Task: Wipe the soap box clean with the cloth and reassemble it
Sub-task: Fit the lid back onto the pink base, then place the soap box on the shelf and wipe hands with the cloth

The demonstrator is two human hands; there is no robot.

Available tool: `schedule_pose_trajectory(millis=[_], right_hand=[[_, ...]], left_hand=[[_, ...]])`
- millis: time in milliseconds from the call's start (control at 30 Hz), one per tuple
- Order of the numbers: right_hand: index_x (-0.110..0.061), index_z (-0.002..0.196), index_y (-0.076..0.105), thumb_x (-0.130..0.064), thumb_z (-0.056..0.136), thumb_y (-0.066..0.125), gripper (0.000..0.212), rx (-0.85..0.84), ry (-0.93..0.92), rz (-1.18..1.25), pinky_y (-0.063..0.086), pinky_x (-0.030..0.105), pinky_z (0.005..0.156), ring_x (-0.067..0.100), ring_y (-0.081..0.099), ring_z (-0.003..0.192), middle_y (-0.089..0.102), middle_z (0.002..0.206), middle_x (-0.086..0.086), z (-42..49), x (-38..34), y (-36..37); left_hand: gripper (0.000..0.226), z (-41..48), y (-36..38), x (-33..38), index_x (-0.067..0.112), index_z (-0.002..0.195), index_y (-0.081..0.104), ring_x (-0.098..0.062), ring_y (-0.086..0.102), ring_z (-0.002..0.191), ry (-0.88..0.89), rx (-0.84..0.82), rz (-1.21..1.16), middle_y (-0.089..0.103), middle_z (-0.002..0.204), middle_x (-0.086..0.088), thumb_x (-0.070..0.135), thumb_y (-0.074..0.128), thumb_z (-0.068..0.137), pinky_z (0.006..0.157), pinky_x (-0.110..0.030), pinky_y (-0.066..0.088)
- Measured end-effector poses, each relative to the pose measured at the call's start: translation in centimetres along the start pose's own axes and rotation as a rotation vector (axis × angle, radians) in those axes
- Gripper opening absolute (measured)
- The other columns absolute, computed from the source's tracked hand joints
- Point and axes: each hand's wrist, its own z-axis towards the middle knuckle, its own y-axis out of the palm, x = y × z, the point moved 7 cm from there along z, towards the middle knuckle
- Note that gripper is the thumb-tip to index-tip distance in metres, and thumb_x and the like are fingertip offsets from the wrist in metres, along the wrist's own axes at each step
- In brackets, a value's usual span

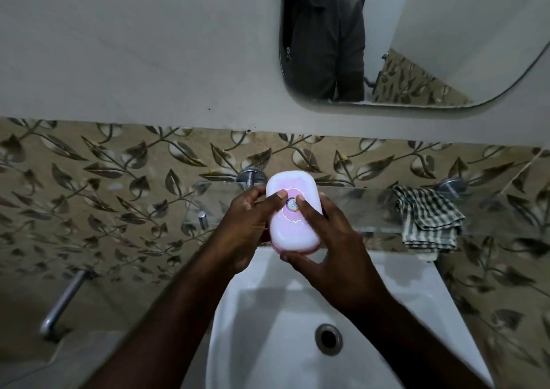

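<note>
A white and pink soap box (293, 231) with a round sticker on its lid is held closed above the sink, in front of the glass shelf. My left hand (244, 225) grips its left side, thumb on the lid. My right hand (327, 240) holds its right side and underside, thumb pressing the lid near the sticker. A checked cloth (428, 219) lies folded on the glass shelf (372, 207) to the right, hanging over its front edge, apart from both hands.
A white sink (268, 314) with a metal drain (329, 338) sits below my hands. A leaf-patterned tiled wall is behind. A mirror (416, 40) hangs upper right, showing a person's torso. A metal tap handle (64, 302) sticks out at lower left.
</note>
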Motion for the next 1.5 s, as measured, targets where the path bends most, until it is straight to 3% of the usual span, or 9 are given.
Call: schedule_pose_trajectory(millis=[200,333,500,767,867,1033,1200,1333,1500], right_hand=[[-0.028,0.141,0.051,-0.057,0.07,0.073,0.079,0.026,0.126,-0.075,0.047,0.025,0.092,0.016,0.055,0.115,0.058,0.128,-0.001,1.1,1.1,0.9],[-0.027,0.131,0.059,-0.071,0.068,0.058,0.077,0.054,0.123,-0.307,0.048,0.042,0.089,0.025,0.061,0.097,0.067,0.102,0.002,2.4,1.4,1.1],[-0.029,0.133,0.058,-0.07,0.068,0.048,0.078,0.042,0.12,-0.376,0.048,0.045,0.091,0.029,0.063,0.1,0.069,0.107,0.005,3.8,1.5,1.3],[-0.024,0.132,0.06,-0.062,0.067,0.053,0.076,0.047,0.118,-0.28,0.05,0.044,0.091,0.028,0.064,0.102,0.069,0.114,0.005,4.5,1.7,1.4],[-0.024,0.135,0.058,-0.067,0.065,0.053,0.082,0.004,0.127,-0.287,0.048,0.046,0.093,0.028,0.064,0.106,0.068,0.118,0.006,4.7,2.2,1.5],[-0.03,0.153,0.028,-0.077,0.065,0.057,0.105,-0.153,0.113,-0.167,0.029,0.051,0.115,0.016,0.033,0.145,0.037,0.157,-0.002,4.0,3.1,-0.5],[-0.019,0.141,0.049,-0.068,0.083,0.052,0.076,0.237,0.402,-0.53,0.034,0.055,0.111,0.032,0.044,0.135,0.051,0.145,0.013,3.3,8.8,-10.0],[-0.021,0.129,0.057,-0.064,0.086,0.053,0.061,0.159,0.626,-0.703,0.041,0.052,0.103,0.038,0.05,0.124,0.057,0.133,0.014,1.6,12.8,-11.6],[-0.021,0.111,0.069,-0.037,0.09,0.06,0.028,0.158,0.491,-0.803,0.047,0.043,0.085,0.04,0.059,0.101,0.069,0.112,0.009,1.1,11.4,-10.4]], left_hand=[[0.036,1.1,-0.6,1.8,0.017,0.105,0.071,-0.015,0.071,0.084,0.279,0.113,0.586,0.074,0.092,0.001,0.046,0.064,0.084,0.077,-0.039,0.059],[0.047,0.5,-0.2,2.8,0.008,0.11,0.068,-0.022,0.061,0.1,0.466,0.255,0.952,0.066,0.105,-0.008,0.047,0.064,0.083,0.091,-0.033,0.046],[0.043,0.6,-0.1,2.7,0.011,0.123,0.062,-0.02,0.061,0.108,0.451,0.192,0.827,0.065,0.118,-0.006,0.03,0.071,0.086,0.093,-0.032,0.047],[0.067,1.2,-0.2,2.1,0.014,0.138,0.049,-0.015,0.05,0.123,0.458,0.082,0.912,0.054,0.137,-0.004,0.037,0.075,0.081,0.104,-0.033,0.04],[0.071,1.1,0.0,2.0,0.014,0.138,0.049,-0.015,0.049,0.123,0.47,0.083,0.938,0.055,0.134,-0.003,0.048,0.072,0.079,0.101,-0.021,0.035],[0.068,-0.5,0.1,3.5,0.017,0.13,0.054,-0.023,0.049,0.125,0.663,0.259,0.973,0.053,0.133,-0.006,0.062,0.053,0.079,0.105,-0.041,0.039],[0.043,-3.0,3.4,5.3,0.009,0.111,0.067,-0.024,0.057,0.114,0.923,0.187,0.889,0.061,0.12,-0.009,0.043,0.059,0.086,0.096,-0.04,0.045],[0.045,-1.7,5.7,3.0,0.014,0.112,0.066,-0.029,0.053,0.12,0.903,0.086,1.113,0.06,0.124,-0.011,0.048,0.058,0.083,0.099,-0.044,0.042],[0.05,0.2,5.5,0.7,0.018,0.109,0.068,-0.034,0.06,0.107,0.736,0.058,1.417,0.065,0.113,-0.013,0.051,0.049,0.077,0.097,-0.042,0.034]])
